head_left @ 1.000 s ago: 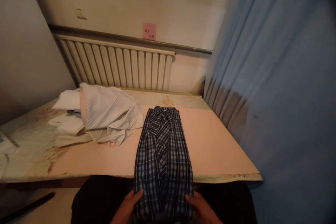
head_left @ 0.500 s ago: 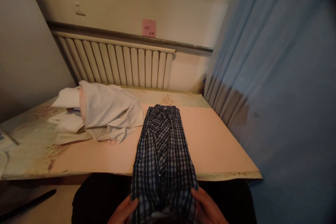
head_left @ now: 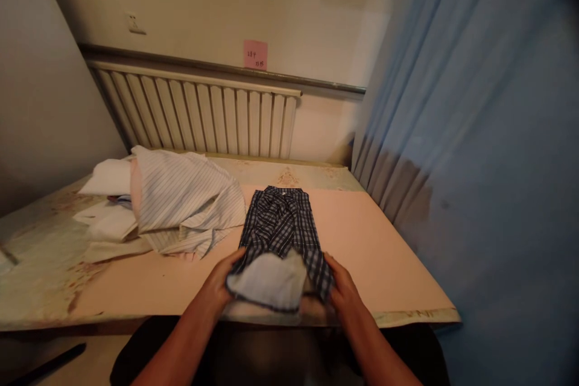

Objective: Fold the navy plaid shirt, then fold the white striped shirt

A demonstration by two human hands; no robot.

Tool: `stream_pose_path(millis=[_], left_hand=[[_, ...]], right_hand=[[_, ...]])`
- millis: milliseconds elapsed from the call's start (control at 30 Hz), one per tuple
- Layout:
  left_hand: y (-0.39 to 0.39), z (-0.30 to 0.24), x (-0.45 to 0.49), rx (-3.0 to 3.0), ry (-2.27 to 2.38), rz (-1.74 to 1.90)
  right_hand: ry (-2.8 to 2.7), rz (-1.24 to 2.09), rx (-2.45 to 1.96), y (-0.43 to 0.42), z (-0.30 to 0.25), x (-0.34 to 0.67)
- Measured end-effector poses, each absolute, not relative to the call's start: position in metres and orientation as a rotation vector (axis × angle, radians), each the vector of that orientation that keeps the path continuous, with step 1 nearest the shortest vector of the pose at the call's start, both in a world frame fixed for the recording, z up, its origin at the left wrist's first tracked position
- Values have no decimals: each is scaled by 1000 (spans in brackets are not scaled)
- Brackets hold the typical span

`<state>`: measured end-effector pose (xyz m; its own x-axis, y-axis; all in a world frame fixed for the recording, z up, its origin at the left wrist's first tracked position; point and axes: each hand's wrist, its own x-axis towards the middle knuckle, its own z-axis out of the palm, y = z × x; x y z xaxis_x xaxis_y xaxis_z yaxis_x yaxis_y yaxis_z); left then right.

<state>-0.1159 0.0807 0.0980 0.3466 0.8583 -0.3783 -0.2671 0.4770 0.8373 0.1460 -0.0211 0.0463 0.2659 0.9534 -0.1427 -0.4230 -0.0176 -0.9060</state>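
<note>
A dark blue plaid shirt (head_left: 280, 217) lies lengthwise on a pink sheet (head_left: 353, 241), its collar toward the wall. The near end is lifted and bent upward, so its pale inner side shows, blurred by motion. My left hand (head_left: 225, 277) grips the left edge of this raised end. On the opposite edge, my right hand (head_left: 340, 283) is closed round the cloth. Some of the fingers of both hands are hidden behind the fabric.
A heap of striped and white clothes (head_left: 185, 199) lies left of the shirt. Behind the table (head_left: 36, 253) are a radiator (head_left: 208, 111) and a wall with a pink note (head_left: 256, 54). A blue curtain (head_left: 474, 163) hangs along the right side.
Both hands have moved forward and up from the table's near edge, carrying the shirt's lower end with them. It hung over the edge before and is now partly folded back.
</note>
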Motion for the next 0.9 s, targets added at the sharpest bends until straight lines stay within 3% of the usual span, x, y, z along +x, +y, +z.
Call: stream_pose_path(millis=[167,300,367,467,567,667,900], left_hand=[[152,98,-83,941,1034,958],[141,72,-97,1164,1159,1017],[123,57,-109,1354,1164,1028],[97,36,-120,2105,1078,927],[87,18,-121,2724,1077,636],[91,4,-120,2889,1204,459],[85,-22,-131,2906,1128,465]], right_hand=[[-665,981,-1146,53,56,169],[-790,835,-1338,25,35,176],[-1093,603,-1478,-2,21,175],[-1696,122,-1606,-32,4,171],[-1948,-134,-1697,-37,-7,168],[-1963,-244,-1801,-27,-11,166],[-1978,-336,-1860,-32,-15,160]])
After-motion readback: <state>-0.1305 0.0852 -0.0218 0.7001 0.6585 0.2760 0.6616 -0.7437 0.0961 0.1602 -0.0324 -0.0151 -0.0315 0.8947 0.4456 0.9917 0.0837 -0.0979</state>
